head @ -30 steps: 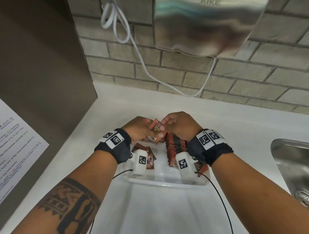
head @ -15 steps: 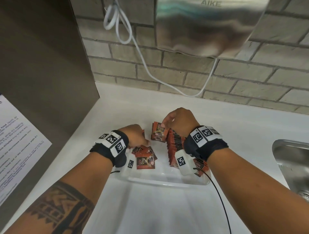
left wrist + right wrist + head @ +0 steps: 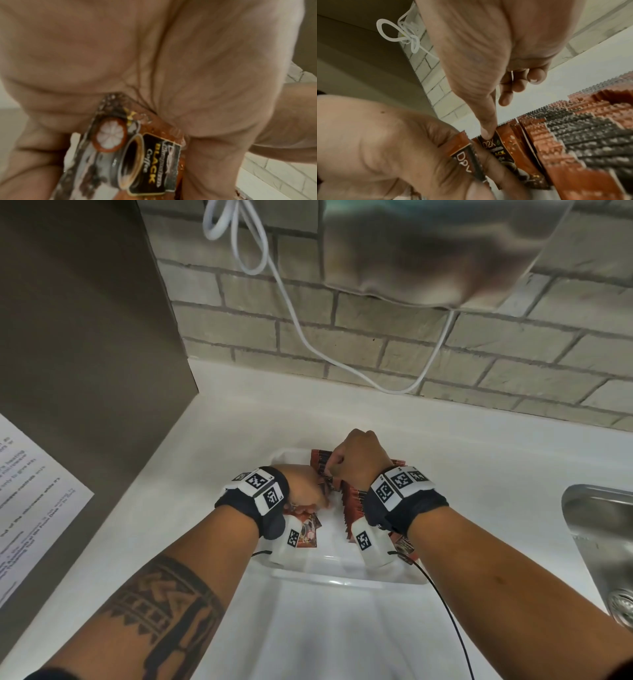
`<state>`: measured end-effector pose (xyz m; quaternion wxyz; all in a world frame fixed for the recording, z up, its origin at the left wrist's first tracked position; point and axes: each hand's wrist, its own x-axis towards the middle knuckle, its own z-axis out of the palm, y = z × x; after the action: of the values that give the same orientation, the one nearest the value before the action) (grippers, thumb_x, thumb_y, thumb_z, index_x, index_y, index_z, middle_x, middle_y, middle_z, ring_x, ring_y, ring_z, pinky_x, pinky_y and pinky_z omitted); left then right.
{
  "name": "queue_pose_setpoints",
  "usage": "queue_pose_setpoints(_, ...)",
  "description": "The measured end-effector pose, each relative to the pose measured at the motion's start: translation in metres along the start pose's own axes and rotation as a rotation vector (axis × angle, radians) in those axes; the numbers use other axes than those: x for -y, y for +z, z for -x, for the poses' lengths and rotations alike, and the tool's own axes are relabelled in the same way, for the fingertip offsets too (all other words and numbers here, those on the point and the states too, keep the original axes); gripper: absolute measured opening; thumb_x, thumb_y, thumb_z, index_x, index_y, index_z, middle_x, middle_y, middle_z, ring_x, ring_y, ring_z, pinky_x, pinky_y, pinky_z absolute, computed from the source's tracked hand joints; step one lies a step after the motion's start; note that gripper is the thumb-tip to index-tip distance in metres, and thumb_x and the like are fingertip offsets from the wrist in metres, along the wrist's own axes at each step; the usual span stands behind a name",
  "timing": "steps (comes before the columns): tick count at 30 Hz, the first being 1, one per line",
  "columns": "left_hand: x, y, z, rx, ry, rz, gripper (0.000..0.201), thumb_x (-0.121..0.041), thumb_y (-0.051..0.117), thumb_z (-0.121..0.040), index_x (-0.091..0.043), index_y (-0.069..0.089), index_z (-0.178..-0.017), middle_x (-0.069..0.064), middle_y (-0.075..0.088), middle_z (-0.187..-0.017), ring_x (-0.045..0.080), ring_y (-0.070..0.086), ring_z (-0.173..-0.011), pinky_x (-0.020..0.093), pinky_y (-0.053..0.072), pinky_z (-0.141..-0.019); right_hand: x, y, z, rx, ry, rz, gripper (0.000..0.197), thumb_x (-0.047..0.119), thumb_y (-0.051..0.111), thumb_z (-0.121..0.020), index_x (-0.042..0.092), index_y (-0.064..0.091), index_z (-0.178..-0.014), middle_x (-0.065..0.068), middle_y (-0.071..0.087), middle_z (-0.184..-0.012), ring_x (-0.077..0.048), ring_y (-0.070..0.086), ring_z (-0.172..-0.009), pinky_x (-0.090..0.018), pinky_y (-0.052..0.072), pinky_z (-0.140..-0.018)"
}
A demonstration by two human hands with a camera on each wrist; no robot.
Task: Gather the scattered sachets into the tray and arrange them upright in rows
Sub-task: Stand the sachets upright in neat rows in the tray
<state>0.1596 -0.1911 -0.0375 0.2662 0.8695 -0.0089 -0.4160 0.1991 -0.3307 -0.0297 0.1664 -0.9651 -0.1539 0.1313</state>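
Orange-brown and black on the upright sachets (image 3: 354,498), with toothed top edges; black label panel with yellow "BLACK" lettering, a dark cup and a white-fleshed, red-brown-rimmed fruit on the coffee sachet (image 3: 137,155); translucent white for the tray (image 3: 342,577); white on the countertop (image 3: 479,460) and the looped cable (image 3: 260,268); pale grey-beige with darker joints on the brick wall (image 3: 376,337); black wristbands (image 3: 404,508) with black-and-white square markers; dark geometric bands in the forearm tattoo (image 3: 161,611); silver on the sink (image 3: 603,542).

The left hand (image 3: 305,487) has lifted a sachet (image 3: 130,155) off the tray (image 3: 342,580) floor towards 1 o'clock; the right hand (image 3: 359,457) now presses its sachet (image 3: 503,152) against the upright row (image 3: 354,501).
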Motion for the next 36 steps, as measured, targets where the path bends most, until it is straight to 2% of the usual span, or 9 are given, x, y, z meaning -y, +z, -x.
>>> queue_pose_setpoints(2, -0.001, -0.001, -0.002, 0.007, 0.004, -0.009, 0.026, -0.03, 0.061, -0.095, -0.006, 0.065, -0.086, 0.016, 0.057, -0.075, 0.026, 0.054, -0.071, 0.038, 0.054, -0.076, -0.001, 0.001, 0.0, -0.001, -0.004, -0.018, 0.03, 0.023, 0.064, -0.082, 0.034, 0.069, -0.055, 0.004, 0.068, -0.088, -0.021, 0.061, -0.092, -0.036, 0.059, -0.077)
queue_pose_setpoints(5, -0.005, -0.002, -0.001, -0.008, 0.004, -0.124, 0.035, -0.039, 0.058, -0.097, -0.011, 0.062, -0.075, 0.007, 0.058, -0.067, 0.023, 0.05, -0.062, 0.026, 0.045, -0.061, 0.0, 0.001, 0.001, 0.011, -0.031, -0.016, 0.024, 0.024, 0.063, -0.081, 0.032, 0.074, -0.061, 0.002, 0.067, -0.089, -0.022, 0.061, -0.091, -0.037, 0.059, -0.077)
queue_pose_setpoints(9, -0.009, -0.005, 0.002, 0.0, 0.016, -0.186, 0.035, -0.041, 0.055, -0.099, -0.009, 0.065, -0.087, 0.009, 0.06, -0.074, 0.023, 0.051, -0.066, 0.023, 0.04, -0.054, 0.003, -0.004, 0.005, -0.019, -0.037, -0.037, 0.024, 0.016, 0.061, -0.08, 0.029, 0.076, -0.067, 0.002, 0.064, -0.089, -0.021, 0.06, -0.09, -0.038, 0.059, -0.076)
queue_pose_setpoints(13, -0.009, -0.004, 0.002, 0.0, 0.021, -0.196, 0.036, -0.042, 0.054, -0.1, -0.01, 0.064, -0.087, 0.007, 0.059, -0.071, 0.02, 0.05, -0.06, 0.023, 0.039, -0.053, 0.003, -0.011, 0.009, -0.05, -0.028, -0.065, 0.026, 0.013, 0.065, -0.082, 0.031, 0.072, -0.065, 0.006, 0.056, -0.091, -0.019, 0.056, -0.096, -0.037, 0.058, -0.08)
queue_pose_setpoints(17, -0.009, -0.004, 0.003, -0.01, 0.024, -0.212, 0.038, -0.043, 0.053, -0.099, -0.01, 0.064, -0.084, 0.005, 0.06, -0.068, 0.018, 0.05, -0.057, 0.024, 0.041, -0.058, 0.005, -0.015, 0.013, -0.06, -0.041, -0.045, 0.022, 0.013, 0.065, -0.084, 0.029, 0.075, -0.074, 0.016, 0.045, -0.082, -0.016, 0.054, -0.098, -0.035, 0.056, -0.082)
queue_pose_setpoints(21, -0.007, -0.004, 0.008, -0.054, -0.014, -0.207, 0.038, -0.043, 0.057, -0.098, -0.011, 0.066, -0.08, 0.001, 0.06, -0.062, 0.017, 0.052, -0.058, 0.025, 0.043, -0.06, 0.001, -0.014, 0.015, -0.055, -0.03, -0.035, 0.025, 0.013, 0.066, -0.083, 0.032, 0.072, -0.068, 0.008, 0.059, -0.09, -0.02, 0.058, -0.098, -0.04, 0.058, -0.083)
queue_pose_setpoints(25, -0.001, -0.007, 0.014, -0.143, -0.069, -0.156, 0.031, -0.036, 0.06, -0.096, -0.01, 0.065, -0.082, 0.005, 0.065, -0.077, 0.02, 0.056, -0.067, 0.027, 0.046, -0.07, 0.001, -0.011, 0.017, -0.059, -0.021, -0.032, 0.023, 0.013, 0.064, -0.084, 0.031, 0.074, -0.073, 0.003, 0.061, -0.098, -0.021, 0.058, -0.1, -0.04, 0.057, -0.085)
queue_pose_setpoints(31, -0.002, -0.011, 0.018, -0.239, -0.116, -0.177, 0.024, -0.022, 0.056, -0.095, -0.01, 0.06, -0.075, 0.003, 0.06, -0.071, 0.017, 0.054, -0.06, 0.023, 0.041, -0.053, 0.002, -0.014, 0.017, -0.085, 0.02, -0.007, 0.027, 0.008, 0.062, -0.083, 0.031, 0.071, -0.073, 0.003, 0.066, -0.1, -0.019, 0.063, -0.096, -0.038, 0.057, -0.085)
queue_pose_setpoints(36, -0.005, -0.006, 0.018, -0.204, -0.119, -0.205, 0.033, -0.031, 0.054, -0.1, -0.014, 0.055, -0.072, 0.001, 0.057, -0.073, 0.021, 0.057, -0.081, 0.026, 0.045, -0.07, 0.003, -0.021, 0.018, -0.083, 0.056, 0.009, 0.026, 0.009, 0.064, -0.083, 0.032, 0.07, -0.073, 0.005, 0.062, -0.098, -0.017, 0.062, -0.093, -0.034, 0.056, -0.083)
